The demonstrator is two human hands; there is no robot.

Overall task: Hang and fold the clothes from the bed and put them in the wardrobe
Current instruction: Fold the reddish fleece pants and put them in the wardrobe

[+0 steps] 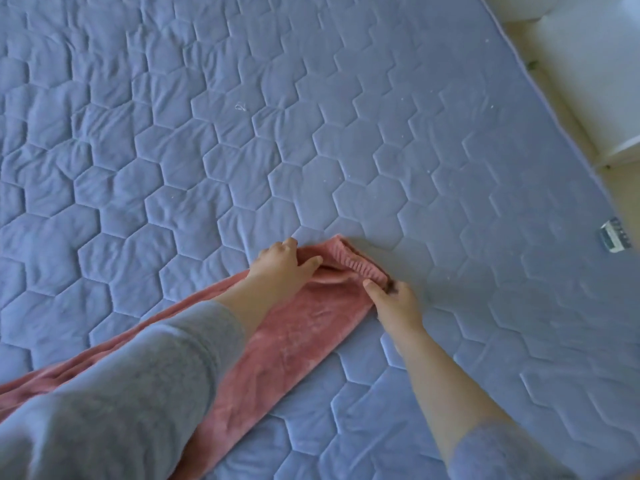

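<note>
A blue quilt [311, 116] stitched in hexagons covers the bed, with pale floor [620, 188] beyond its edge. The pink garment [294, 337] lies on it; left hand [282, 263] and right hand [393, 299] each pinch its elastic waistband [353, 263] between thumb and fingers.

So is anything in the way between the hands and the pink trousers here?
Nothing visible. Both hands already touch the pink trousers at the elastic waistband: the left hand at its far corner, the right hand pinching its near end. The garment lies on the blue quilted bedcover.
</note>
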